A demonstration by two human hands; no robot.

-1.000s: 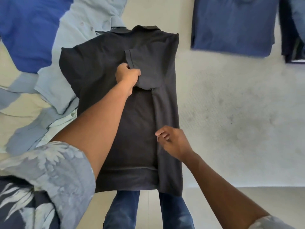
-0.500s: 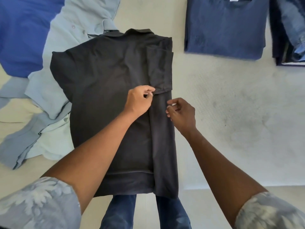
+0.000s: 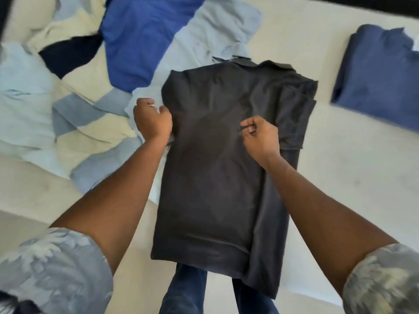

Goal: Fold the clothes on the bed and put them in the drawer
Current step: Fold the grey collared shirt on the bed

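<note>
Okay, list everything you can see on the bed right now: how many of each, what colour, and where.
dark polo shirt: one, charcoal, centre, right side folded in
folded shirt: one, navy, far right
bright blue garment: one, royal blue, top of heap
light blue shirt: one, pale blue, beyond the polo's collar
striped cloth: one, cream and blue, left heap
dark garment: one, near black, upper left
bed: one, off-white, under everything
jeans: blue, bottom centre
left hand: curled at the polo's left edge
right hand: curled over the polo's middle
</note>
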